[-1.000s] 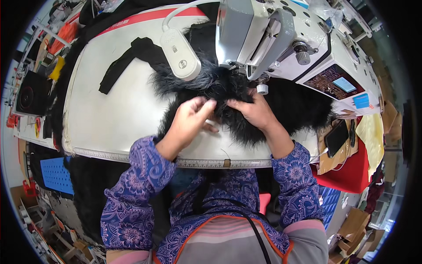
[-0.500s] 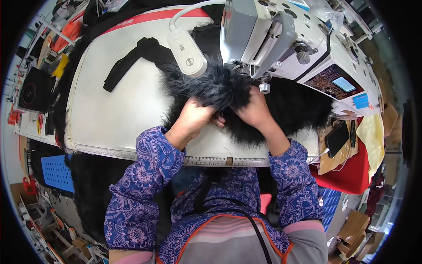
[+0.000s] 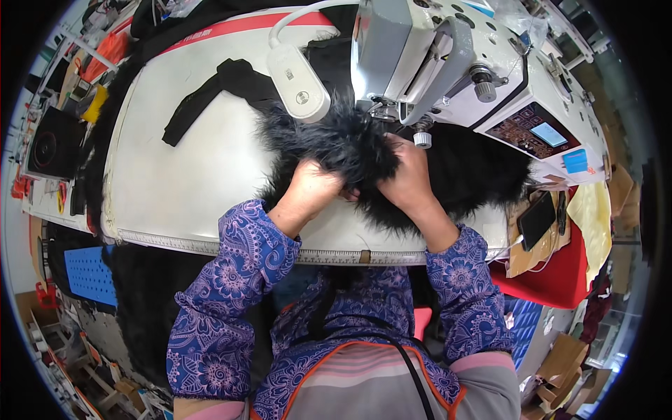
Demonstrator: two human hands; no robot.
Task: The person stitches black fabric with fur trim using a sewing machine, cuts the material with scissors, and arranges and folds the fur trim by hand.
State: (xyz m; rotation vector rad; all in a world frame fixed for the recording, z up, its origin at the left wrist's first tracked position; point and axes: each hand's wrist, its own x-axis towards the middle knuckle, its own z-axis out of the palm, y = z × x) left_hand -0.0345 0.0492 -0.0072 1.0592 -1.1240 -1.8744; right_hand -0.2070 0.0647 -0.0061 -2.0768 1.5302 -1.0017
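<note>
A piece of black faux fur [image 3: 339, 143] is bunched just in front of the sewing machine [image 3: 406, 59], under its head. My left hand [image 3: 312, 189] grips its near left side, the fingers partly buried in the pile. My right hand [image 3: 408, 175] is closed on the fur's right side, close to the presser foot area. The needle and the fur's edge are hidden by the pile. More black fur spreads to the right beneath the machine arm. A strip of thin black fabric [image 3: 213, 87] trails off to the left across the white table [image 3: 189, 189].
A white lamp [image 3: 301, 84] on a bent neck hangs over the fur. The machine's control panel [image 3: 532, 131] is at the right. A dark phone [image 3: 537, 220] lies beside a red bin [image 3: 560, 280]. A measuring tape [image 3: 322, 255] runs along the table's front edge.
My right hand has shifted slightly and shows more of its back. The bunched fur has turned a little between my hands; my left hand has barely moved.
</note>
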